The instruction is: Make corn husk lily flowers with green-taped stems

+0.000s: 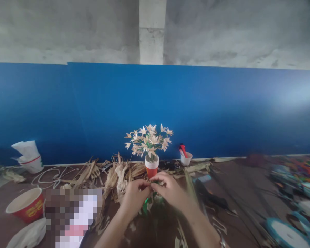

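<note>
My left hand (135,196) and my right hand (169,190) meet above the table, thumbs and fingertips pinched together on something too small to make out. Just below the fingertips are a shiny green strip (145,206) and some pale bits; whether either hand holds them I cannot tell. Right behind my hands stands a red and white paper cup (152,168) with a bunch of cream, star-shaped flowers (153,139) on green stems. Dried corn husks (119,177) lie heaped to the left of it.
At left are a red paper bowl (27,206), a white cup (32,163) stuffed with tissue and a white cable (54,179). A small white cup (186,159) holds a red-handled item. On the right lie a black tool (212,196) and a blue ribbon spool (286,234).
</note>
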Demonstrator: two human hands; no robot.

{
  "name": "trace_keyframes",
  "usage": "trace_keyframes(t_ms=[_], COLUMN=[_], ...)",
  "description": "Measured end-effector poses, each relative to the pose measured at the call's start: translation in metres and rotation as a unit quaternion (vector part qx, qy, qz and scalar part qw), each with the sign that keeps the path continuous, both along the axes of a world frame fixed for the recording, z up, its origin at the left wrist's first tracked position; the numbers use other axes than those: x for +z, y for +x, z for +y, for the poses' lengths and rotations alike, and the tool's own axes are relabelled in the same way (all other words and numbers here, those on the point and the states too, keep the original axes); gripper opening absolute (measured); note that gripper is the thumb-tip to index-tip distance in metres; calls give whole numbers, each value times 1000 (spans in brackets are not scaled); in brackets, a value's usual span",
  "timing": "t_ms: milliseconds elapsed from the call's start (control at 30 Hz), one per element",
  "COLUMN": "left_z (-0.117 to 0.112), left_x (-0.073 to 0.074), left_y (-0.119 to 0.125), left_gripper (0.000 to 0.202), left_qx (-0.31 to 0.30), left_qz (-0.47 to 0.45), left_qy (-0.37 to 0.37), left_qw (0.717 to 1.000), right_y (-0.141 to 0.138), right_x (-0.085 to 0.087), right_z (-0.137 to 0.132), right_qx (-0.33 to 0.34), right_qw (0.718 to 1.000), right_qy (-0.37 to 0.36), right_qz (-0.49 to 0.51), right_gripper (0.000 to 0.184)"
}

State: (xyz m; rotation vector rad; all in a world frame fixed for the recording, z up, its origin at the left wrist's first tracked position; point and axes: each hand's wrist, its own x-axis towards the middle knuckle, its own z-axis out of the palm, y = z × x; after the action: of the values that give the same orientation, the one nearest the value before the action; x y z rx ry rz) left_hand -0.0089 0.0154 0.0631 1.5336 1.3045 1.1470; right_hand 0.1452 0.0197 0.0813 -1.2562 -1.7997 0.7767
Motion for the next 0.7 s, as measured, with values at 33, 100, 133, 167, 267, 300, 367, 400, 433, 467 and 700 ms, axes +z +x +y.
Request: trace_keyframes(t_ms=[33, 100, 133, 167, 267, 300, 367, 400, 433, 467, 700], left_z=[0, -1, -2, -2, -3, -3, -4, -5, -5, -5, 4], left_x=[0, 1, 1, 2, 3, 5, 7, 8, 9, 10, 8], left_y=[0, 0, 1, 1, 2, 2, 3, 2, 2, 2, -5], left_gripper=[14, 16, 18, 19, 16, 14, 13, 14, 15, 15, 16], left_qx=[-19, -49, -51, -51, -35, -30, -32, -38, -42, -40, 36], left_qz=[-20, -65, -83, -97, -88, -70, -29, -15, -4, 4, -13], left_qy=[-16, -51, -63, -72, -70, -59, -36, -28, -25, -24, -22], left_qw=[999, 995, 993, 991, 993, 995, 998, 999, 999, 999, 999], right_y=[-1, -2, -2, -2, -1, -1, -1, -1, -1, -2, 5], right_x=[0, 1, 2, 2, 5, 6, 8, 9, 10, 10, 2], right_z=[1, 2, 2, 2, 1, 1, 0, -1, -1, -2, 3], right_qx=[-1, 1, 1, 3, 2, -1, -4, -4, -4, -4, 63], right_qw=[1000, 999, 998, 998, 997, 997, 997, 997, 998, 998, 981], right_qy=[13, 25, 23, 18, -4, -14, -29, -33, -36, -37, -157], right_qz=[12, 41, 56, 67, 75, 73, 66, 62, 58, 56, 101], right_gripper=[14, 8, 6, 6, 7, 7, 7, 7, 7, 7, 25])
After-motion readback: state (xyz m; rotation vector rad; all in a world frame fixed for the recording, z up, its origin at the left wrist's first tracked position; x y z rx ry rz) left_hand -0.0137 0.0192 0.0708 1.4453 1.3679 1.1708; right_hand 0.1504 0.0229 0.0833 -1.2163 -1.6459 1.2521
